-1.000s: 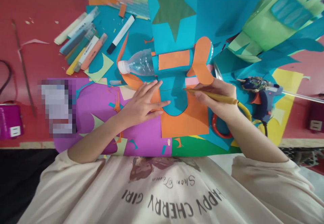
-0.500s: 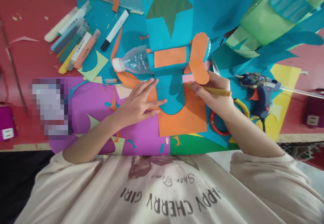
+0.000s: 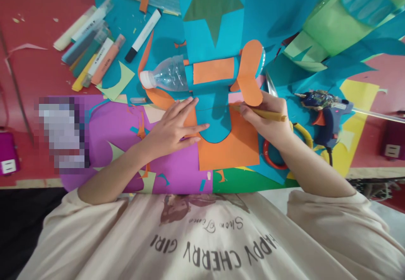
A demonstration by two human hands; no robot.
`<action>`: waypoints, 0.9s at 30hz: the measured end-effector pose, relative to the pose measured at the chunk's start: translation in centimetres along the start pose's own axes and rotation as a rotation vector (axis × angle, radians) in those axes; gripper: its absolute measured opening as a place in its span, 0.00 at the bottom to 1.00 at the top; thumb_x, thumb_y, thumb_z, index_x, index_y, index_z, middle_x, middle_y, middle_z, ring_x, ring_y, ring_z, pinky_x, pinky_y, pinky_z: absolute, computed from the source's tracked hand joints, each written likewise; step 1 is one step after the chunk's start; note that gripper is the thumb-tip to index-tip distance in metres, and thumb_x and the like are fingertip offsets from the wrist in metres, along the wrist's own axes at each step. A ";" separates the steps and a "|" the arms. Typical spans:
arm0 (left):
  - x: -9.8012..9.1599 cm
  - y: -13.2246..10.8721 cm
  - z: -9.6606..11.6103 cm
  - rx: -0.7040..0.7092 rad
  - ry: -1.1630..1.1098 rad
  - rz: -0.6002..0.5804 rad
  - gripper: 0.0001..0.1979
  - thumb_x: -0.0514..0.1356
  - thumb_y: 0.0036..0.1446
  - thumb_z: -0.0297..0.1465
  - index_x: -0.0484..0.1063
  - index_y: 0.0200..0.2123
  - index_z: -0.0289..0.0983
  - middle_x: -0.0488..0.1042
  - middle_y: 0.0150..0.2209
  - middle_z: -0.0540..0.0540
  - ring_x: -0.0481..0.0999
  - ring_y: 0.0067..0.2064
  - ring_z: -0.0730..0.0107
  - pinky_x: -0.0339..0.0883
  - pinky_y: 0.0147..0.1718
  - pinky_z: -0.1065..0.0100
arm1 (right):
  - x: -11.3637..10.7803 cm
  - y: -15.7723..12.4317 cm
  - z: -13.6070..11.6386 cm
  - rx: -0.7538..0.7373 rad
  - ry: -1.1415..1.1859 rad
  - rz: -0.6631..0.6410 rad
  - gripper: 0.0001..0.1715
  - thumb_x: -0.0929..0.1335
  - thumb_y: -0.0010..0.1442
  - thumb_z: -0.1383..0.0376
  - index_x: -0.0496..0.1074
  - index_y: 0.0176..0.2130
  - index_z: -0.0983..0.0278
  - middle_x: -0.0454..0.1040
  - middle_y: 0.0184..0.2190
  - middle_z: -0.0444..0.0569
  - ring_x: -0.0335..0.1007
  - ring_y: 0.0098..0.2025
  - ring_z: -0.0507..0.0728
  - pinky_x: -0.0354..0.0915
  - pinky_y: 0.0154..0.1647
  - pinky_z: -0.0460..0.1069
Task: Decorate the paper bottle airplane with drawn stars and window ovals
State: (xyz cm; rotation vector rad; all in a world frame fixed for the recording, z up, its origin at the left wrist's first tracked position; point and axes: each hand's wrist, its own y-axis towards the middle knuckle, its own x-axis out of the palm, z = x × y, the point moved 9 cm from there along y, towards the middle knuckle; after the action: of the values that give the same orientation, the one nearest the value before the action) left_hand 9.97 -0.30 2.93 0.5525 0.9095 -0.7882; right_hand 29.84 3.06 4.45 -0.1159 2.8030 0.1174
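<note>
My left hand (image 3: 175, 124) lies flat with fingers spread, pressing down the left edge of a rounded blue paper shape (image 3: 215, 119) on an orange sheet (image 3: 234, 147). My right hand (image 3: 264, 117) is closed on a yellow pencil (image 3: 262, 112), its tip at the right edge of the blue shape. Just beyond lies a clear plastic bottle (image 3: 169, 75) wrapped in blue and orange paper, with an orange paper propeller (image 3: 248, 73) at its end.
Several markers (image 3: 91, 50) lie at the far left on red floor. A blue glue gun (image 3: 325, 111) rests to the right, and scissors with red and yellow handles (image 3: 275, 159) sit under my right wrist. Purple (image 3: 126, 128), green and blue paper sheets and scraps cover the floor.
The view shifted slightly. My right hand with the pencil edged a little to the left along the blue shape; my left hand stayed flat in place.
</note>
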 end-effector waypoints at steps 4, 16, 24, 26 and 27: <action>-0.1 0.0 0.1 0.021 0.007 0.009 0.18 0.57 0.68 0.39 0.71 0.60 0.48 0.46 0.73 0.39 0.51 0.72 0.42 0.55 0.64 0.37 | 0.2 0.0 -0.1 0.003 -0.018 -0.034 0.06 0.69 0.53 0.70 0.69 0.29 0.58 0.77 0.26 0.47 0.68 0.24 0.51 0.67 0.25 0.48; 0.0 0.0 0.0 -0.001 0.001 -0.010 0.19 0.58 0.68 0.40 0.70 0.60 0.50 0.45 0.73 0.42 0.50 0.72 0.44 0.54 0.65 0.37 | 1.3 -1.1 -1.5 -0.132 -0.220 -0.079 0.08 0.67 0.56 0.68 0.70 0.26 0.62 0.76 0.23 0.44 0.73 0.25 0.52 0.68 0.27 0.46; -0.1 0.0 0.1 0.024 0.016 0.015 0.19 0.56 0.69 0.40 0.70 0.61 0.50 0.46 0.73 0.40 0.51 0.72 0.44 0.54 0.64 0.37 | 2.6 -1.9 -2.9 -0.293 -0.270 -0.146 0.07 0.67 0.60 0.67 0.70 0.29 0.62 0.76 0.24 0.45 0.71 0.24 0.51 0.66 0.25 0.45; -0.1 0.0 0.1 0.024 0.014 0.013 0.19 0.56 0.69 0.40 0.69 0.61 0.50 0.46 0.73 0.40 0.50 0.72 0.44 0.54 0.65 0.37 | 2.8 -2.1 -3.3 -0.336 -0.261 -0.153 0.07 0.67 0.61 0.67 0.69 0.30 0.62 0.75 0.24 0.45 0.71 0.25 0.51 0.66 0.26 0.45; -0.1 0.0 0.1 0.024 0.013 0.012 0.19 0.56 0.69 0.40 0.69 0.61 0.50 0.46 0.73 0.40 0.50 0.72 0.45 0.54 0.65 0.38 | 2.9 -2.2 -3.4 -0.348 -0.255 -0.162 0.07 0.67 0.61 0.67 0.69 0.30 0.62 0.75 0.25 0.45 0.71 0.25 0.50 0.66 0.26 0.44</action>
State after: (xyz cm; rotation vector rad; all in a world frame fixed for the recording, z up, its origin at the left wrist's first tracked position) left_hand 10.00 -0.34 3.09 0.5837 0.9088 -0.7864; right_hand 26.21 0.35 6.55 -0.3806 2.4825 0.5397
